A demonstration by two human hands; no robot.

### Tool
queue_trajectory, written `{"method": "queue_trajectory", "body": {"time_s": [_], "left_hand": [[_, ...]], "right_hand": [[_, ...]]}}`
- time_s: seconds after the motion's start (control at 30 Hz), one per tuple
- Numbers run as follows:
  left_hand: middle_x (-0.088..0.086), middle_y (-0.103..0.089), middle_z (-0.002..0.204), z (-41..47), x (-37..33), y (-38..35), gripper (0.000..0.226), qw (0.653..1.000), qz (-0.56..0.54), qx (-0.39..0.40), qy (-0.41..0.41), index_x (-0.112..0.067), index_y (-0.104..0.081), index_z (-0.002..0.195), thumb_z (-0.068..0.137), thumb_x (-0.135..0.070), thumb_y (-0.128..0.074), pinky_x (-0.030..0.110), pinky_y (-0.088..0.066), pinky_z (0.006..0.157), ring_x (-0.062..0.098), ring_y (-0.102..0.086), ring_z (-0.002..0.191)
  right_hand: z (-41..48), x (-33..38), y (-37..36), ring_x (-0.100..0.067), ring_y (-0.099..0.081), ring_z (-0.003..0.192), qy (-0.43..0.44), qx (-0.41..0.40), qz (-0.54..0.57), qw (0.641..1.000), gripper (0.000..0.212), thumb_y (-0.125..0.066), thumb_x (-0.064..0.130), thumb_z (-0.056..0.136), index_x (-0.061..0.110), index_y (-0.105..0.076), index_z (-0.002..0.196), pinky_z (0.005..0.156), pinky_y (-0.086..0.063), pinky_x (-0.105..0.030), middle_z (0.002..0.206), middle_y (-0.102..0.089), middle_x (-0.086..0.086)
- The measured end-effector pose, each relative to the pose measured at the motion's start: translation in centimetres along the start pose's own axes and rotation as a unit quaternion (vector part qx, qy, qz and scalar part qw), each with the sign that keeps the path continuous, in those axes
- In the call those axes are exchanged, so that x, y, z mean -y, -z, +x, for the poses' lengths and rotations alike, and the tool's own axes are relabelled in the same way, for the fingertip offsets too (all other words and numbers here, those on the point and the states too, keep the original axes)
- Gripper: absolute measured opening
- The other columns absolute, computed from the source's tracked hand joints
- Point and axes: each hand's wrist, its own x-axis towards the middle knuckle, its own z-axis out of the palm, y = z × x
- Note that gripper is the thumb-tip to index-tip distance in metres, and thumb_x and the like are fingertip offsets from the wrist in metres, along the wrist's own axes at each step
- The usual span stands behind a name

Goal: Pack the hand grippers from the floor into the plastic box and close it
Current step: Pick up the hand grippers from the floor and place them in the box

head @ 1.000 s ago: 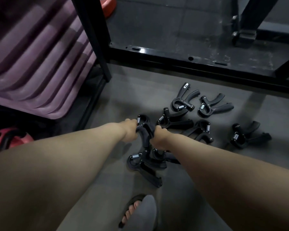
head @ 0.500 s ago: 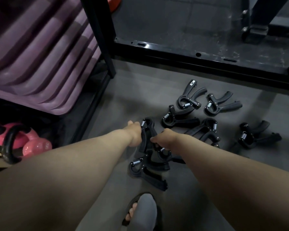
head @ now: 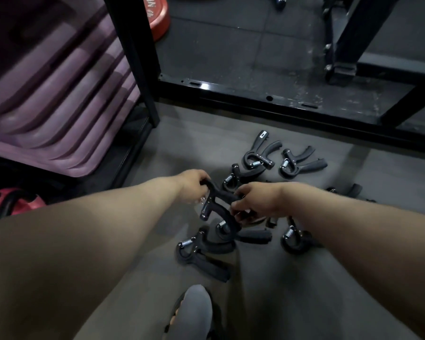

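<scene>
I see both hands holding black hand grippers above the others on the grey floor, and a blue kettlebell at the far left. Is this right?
Not quite: in the head view the kettlebell at the far left is pink, not blue. The rest holds: the left hand and the right hand hold black hand grippers above the others on the grey floor.

Left hand (head: 194,185), right hand (head: 259,200) (both curled)

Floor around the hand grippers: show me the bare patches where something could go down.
Bare floor lies between the rack post and the far hand grippers, and right of them below the frame rail. Crowded around the left hand and right hand, where grippers overlap.
</scene>
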Motion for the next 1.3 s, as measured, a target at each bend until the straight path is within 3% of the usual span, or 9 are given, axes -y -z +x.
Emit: {"method": "queue_trajectory", "body": {"time_s": [0.13, 0.23, 0.43, 0.53, 0.63, 0.73, 0.8, 0.97, 1.3], "left_hand": [[0.019, -0.061, 0.072, -1.0, -3.4, -1.5, 0.023, 0.996, -0.084, 0.030, -0.016, -0.004, -0.054, 0.111, 0.098, 0.004, -0.037, 0.032, -0.058, 0.052, 0.025, -0.065, 0.055], [0.021, -0.056, 0.075, -1.7, -4.9, -3.0, 0.020, 0.993, -0.113, 0.039, -0.010, -0.002, -0.050, 0.109, 0.100, 0.006, -0.034, 0.032, -0.056, 0.045, 0.030, -0.062, 0.056], [0.020, -0.059, 0.075, -3.2, -6.6, -6.5, 0.020, 0.988, -0.123, 0.078, 0.043, -0.006, -0.051, 0.094, 0.101, 0.003, -0.035, 0.031, -0.054, 0.038, 0.023, -0.061, 0.041], [0.018, -0.055, 0.073, -3.9, -7.9, -8.3, 0.014, 0.981, -0.124, 0.130, 0.077, -0.005, -0.047, 0.097, 0.104, -0.003, -0.035, 0.031, -0.053, 0.040, 0.025, -0.058, 0.048], [0.016, -0.060, 0.069, -5.1, -9.7, -9.9, 0.014, 0.979, -0.122, 0.152, 0.060, -0.002, -0.046, 0.103, 0.105, -0.004, -0.033, 0.029, -0.052, 0.042, 0.021, -0.061, 0.047], [0.019, -0.060, 0.068, -6.3, -10.8, -11.5, 0.011, 0.980, -0.140, 0.133, 0.042, -0.002, -0.047, 0.104, 0.104, -0.003, -0.035, 0.029, -0.052, 0.040, 0.023, -0.063, 0.043], [0.020, -0.061, 0.071, -7.4, -11.1, -12.6, 0.008, 0.981, -0.152, 0.115, 0.027, -0.005, -0.048, 0.104, 0.103, -0.004, -0.041, 0.032, -0.055, 0.044, 0.025, -0.065, 0.046], [0.008, -0.071, 0.096, -11.5, -11.3, -15.6, 0.021, 0.994, -0.035, 0.066, -0.078, -0.017, -0.061, 0.115, 0.094, -0.013, -0.057, 0.034, -0.057, 0.063, 0.021, -0.068, 0.072], [-0.007, -0.066, 0.069, -21.6, -23.3, -14.5, 0.022, 0.967, 0.148, 0.059, -0.199, -0.026, -0.068, 0.082, 0.081, -0.004, -0.064, 0.026, -0.052, 0.057, 0.012, -0.062, 0.061]], "right_hand": [[-3.9, -0.9, 3.2, -0.021, -0.068, 0.069, 0.011, -0.015, -0.001, 1.000, 0.007, -0.052, 0.000, 0.097, 0.000, -0.058, 0.101, 0.070, -0.059, -0.033, 0.087, -0.066, -0.017], [-5.5, -2.2, 4.8, -0.030, -0.066, 0.094, 0.026, -0.084, 0.002, 0.996, 0.018, -0.055, 0.004, 0.089, 0.005, -0.067, 0.102, 0.083, -0.052, -0.033, 0.104, -0.068, -0.019], [-8.4, -6.2, 6.0, -0.021, -0.064, 0.083, -0.010, -0.052, -0.028, 0.998, 0.047, -0.036, -0.007, 0.080, 0.016, -0.066, 0.109, 0.066, -0.045, -0.027, 0.086, -0.063, -0.006], [-9.6, -7.4, 6.1, -0.015, -0.059, 0.076, 0.015, -0.105, -0.217, 0.970, 0.036, -0.053, 0.001, 0.083, 0.019, -0.062, 0.114, 0.059, -0.046, -0.018, 0.090, -0.063, -0.003], [-10.8, -8.3, 5.6, -0.017, -0.058, 0.088, 0.038, -0.086, -0.419, 0.903, 0.027, -0.059, 0.016, 0.084, 0.020, -0.058, 0.111, 0.072, -0.044, -0.024, 0.097, -0.061, 0.001], [-12.1, -9.1, 4.9, -0.019, -0.055, 0.084, 0.052, -0.076, -0.487, 0.869, 0.019, -0.058, 0.024, 0.091, 0.016, -0.053, 0.107, 0.069, -0.042, -0.028, 0.092, -0.054, 0.002], [-13.1, -10.0, 4.6, -0.021, -0.059, 0.075, 0.038, -0.070, -0.462, 0.883, 0.012, -0.054, 0.021, 0.094, 0.018, -0.050, 0.105, 0.061, -0.052, -0.032, 0.085, -0.054, 0.002], [-17.1, -12.7, 4.3, -0.013, -0.056, 0.058, -0.029, -0.025, -0.458, 0.888, 0.018, -0.051, 0.024, 0.099, 0.013, -0.052, 0.113, 0.053, -0.051, -0.024, 0.078, -0.059, -0.004], [-31.8, -13.5, 6.3, -0.025, -0.068, 0.081, 0.005, -0.047, -0.459, 0.887, 0.025, -0.057, 0.028, 0.095, 0.016, -0.051, 0.117, 0.064, -0.056, -0.030, 0.094, -0.070, -0.007]]}}
